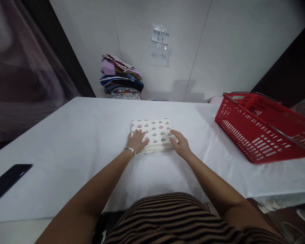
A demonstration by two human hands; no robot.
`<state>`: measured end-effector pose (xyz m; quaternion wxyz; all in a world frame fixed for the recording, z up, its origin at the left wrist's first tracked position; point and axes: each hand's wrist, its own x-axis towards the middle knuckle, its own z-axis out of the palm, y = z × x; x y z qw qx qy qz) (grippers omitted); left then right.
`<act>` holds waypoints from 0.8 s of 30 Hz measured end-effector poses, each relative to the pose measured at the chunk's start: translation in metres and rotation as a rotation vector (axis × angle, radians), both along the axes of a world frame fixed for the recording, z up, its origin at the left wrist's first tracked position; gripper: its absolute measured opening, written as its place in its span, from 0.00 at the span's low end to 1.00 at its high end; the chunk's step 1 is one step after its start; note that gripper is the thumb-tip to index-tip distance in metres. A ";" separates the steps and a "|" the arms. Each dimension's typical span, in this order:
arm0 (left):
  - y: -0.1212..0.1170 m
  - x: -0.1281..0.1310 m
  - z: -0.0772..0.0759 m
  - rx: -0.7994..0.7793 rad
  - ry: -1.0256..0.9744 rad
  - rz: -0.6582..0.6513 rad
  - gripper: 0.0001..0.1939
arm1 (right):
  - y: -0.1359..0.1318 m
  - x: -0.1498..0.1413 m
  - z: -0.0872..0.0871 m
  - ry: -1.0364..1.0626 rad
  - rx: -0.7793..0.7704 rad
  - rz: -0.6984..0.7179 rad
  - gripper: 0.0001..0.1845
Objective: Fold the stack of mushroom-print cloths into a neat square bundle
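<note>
A folded cream cloth [154, 132] with small grey-green and red prints lies flat on the white-covered table in front of me. Its near edge shows several layers. My left hand [137, 140], with a silver bracelet at the wrist, rests on the cloth's left side, fingers stretched out over the top. At the right edge, my right hand [180, 144] touches the cloth with its fingertips, the thumb and fingers apart. Neither hand is closed around anything.
A red plastic basket [244, 128] with metal handles stands at the table's right. Folded clothes [122, 79] are stacked beyond the far edge, against the wall. A dark flat object [8, 179] lies at the left on the white tablecloth [73, 142]. Paper signs [159, 56] hang on the wall.
</note>
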<state>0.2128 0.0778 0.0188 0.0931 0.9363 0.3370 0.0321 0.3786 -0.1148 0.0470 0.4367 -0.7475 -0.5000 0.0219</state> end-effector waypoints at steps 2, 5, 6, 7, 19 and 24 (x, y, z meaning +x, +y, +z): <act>-0.001 0.000 0.001 0.012 0.000 -0.006 0.31 | 0.012 -0.010 0.004 -0.183 -0.090 0.175 0.25; -0.003 -0.003 0.001 -0.009 0.002 -0.003 0.31 | 0.019 -0.010 -0.007 -0.321 -0.354 0.198 0.29; -0.003 -0.003 0.001 -0.018 0.001 -0.001 0.31 | 0.019 -0.007 -0.013 -0.336 -0.430 0.184 0.31; -0.003 -0.003 0.000 -0.024 -0.003 -0.001 0.31 | 0.017 -0.002 -0.019 -0.349 -0.476 0.178 0.32; -0.025 -0.038 -0.008 0.093 -0.273 -0.119 0.21 | -0.014 0.027 -0.040 -0.282 -0.070 0.132 0.19; -0.039 -0.045 -0.018 0.170 -0.446 -0.173 0.13 | -0.015 0.016 -0.045 -0.396 0.010 0.212 0.13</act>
